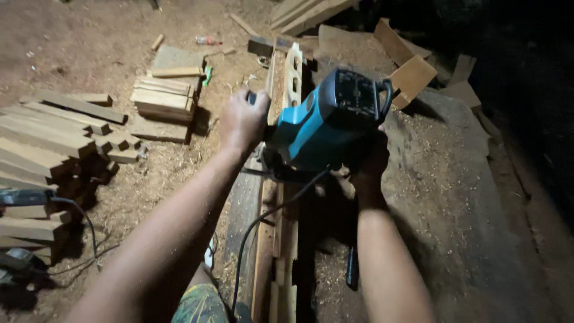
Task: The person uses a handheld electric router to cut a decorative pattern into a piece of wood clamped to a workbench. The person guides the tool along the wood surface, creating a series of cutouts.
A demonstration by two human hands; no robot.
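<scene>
In the head view, darkness swallowed the right edge. The right hand (366, 160) was mostly hidden behind the teal and black electric power tool (326, 122), its grip closed on it. The left hand (242, 119) clasped its front knob above the narrow upright wooden plank (278, 239).

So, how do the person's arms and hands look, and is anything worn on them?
Both arms are bare up to the frame edge: no sleeves, gloves, watch or rings show. The left hand is lit; the right hand lies in shadow, so small details there cannot be told.
</scene>
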